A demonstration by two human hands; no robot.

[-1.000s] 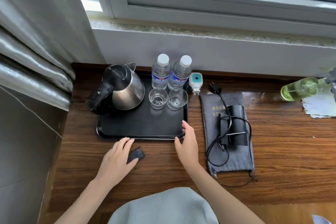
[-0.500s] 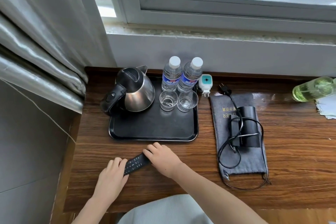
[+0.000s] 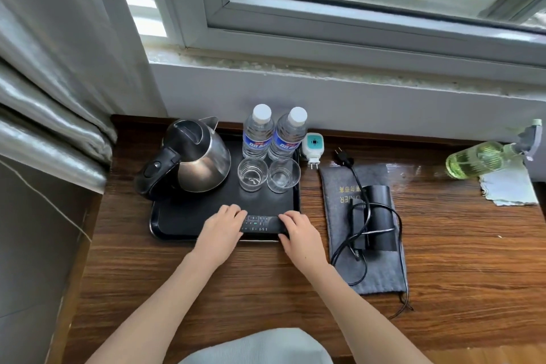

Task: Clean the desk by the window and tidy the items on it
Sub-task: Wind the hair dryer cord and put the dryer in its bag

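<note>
Here the person's left hand (image 3: 220, 230) and right hand (image 3: 300, 235) each hold one end of a black remote control (image 3: 260, 223), which lies crosswise on the near part of a black tray (image 3: 177, 221). The fingers of both hands are curled over the remote's ends, so that only its middle stretch with the buttons shows. The tray rests on the wooden counter (image 3: 266, 284), towards its left side and close under the windowsill.

On the tray, taken from the remote: a steel kettle (image 3: 201, 162) with a black handle stands at 10 o'clock; two clear glasses (image 3: 267, 174) stand side by side at 12 o'clock, well apart from the remote; behind them, two capped water bottles (image 3: 273, 134) with blue labels stand upright and touching.

Just beside the tray's far right corner lies a small white-and-teal plug-in device (image 3: 313, 146). At 3 o'clock from the tray a grey cloth pouch (image 3: 339, 216) lies flat on the counter, bearing a black hair dryer (image 3: 375, 216) with its cord (image 3: 354, 263) looped loosely over it. At the counter's far right edge a green spray bottle (image 3: 478, 158) lies on its side next to a pale cloth (image 3: 508, 188). A grey curtain (image 3: 53, 68) hangs at 9 o'clock.
</note>
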